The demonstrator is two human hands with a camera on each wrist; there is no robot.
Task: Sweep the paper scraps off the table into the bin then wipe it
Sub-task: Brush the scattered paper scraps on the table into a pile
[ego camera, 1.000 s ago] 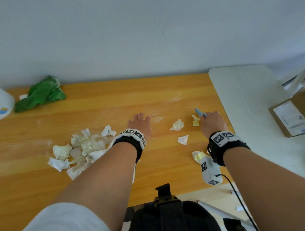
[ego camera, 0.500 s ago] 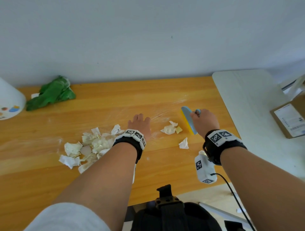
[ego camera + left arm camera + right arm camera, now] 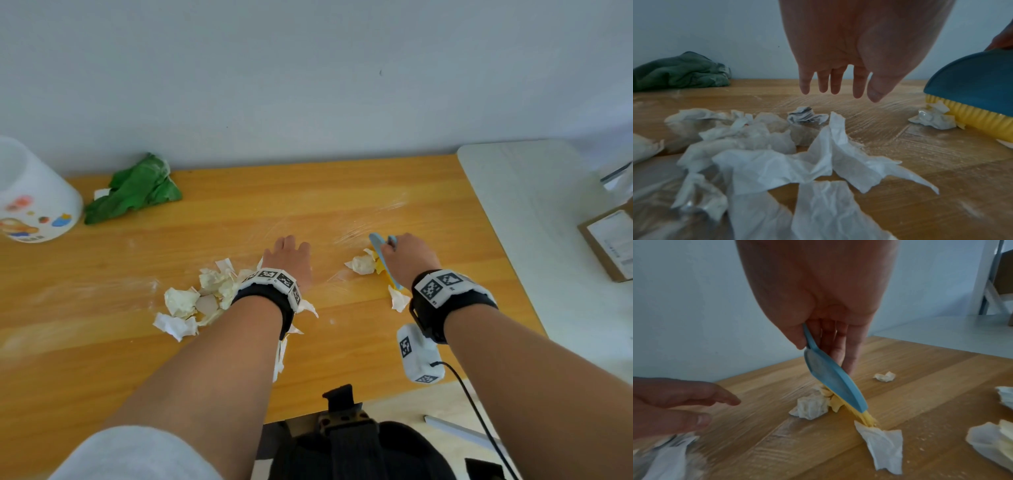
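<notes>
A heap of crumpled white paper scraps (image 3: 202, 301) lies on the wooden table (image 3: 342, 192), just left of my left wrist. My left hand (image 3: 291, 246) hovers flat above the table with straight fingers (image 3: 836, 84), holding nothing; the scraps (image 3: 777, 154) lie under it. My right hand (image 3: 400, 250) grips a blue brush with yellow bristles (image 3: 380, 253). The brush (image 3: 834, 382) stands tilted with its bristles on the table, against a crumpled scrap (image 3: 812, 405). Another scrap (image 3: 885, 444) lies at the bristles' near end. The white bin (image 3: 30, 198) stands at the far left.
A green cloth (image 3: 137, 188) lies bunched against the wall, beside the bin. A white table (image 3: 534, 212) adjoins the wooden one on the right and bears a cardboard box (image 3: 613, 240). Pale smears mark the wood. More scraps (image 3: 992, 439) lie right of the brush.
My right hand has swept the brush leftward, pushing the loose scraps together and nearer my left hand. The left hand has stayed about where it was.
</notes>
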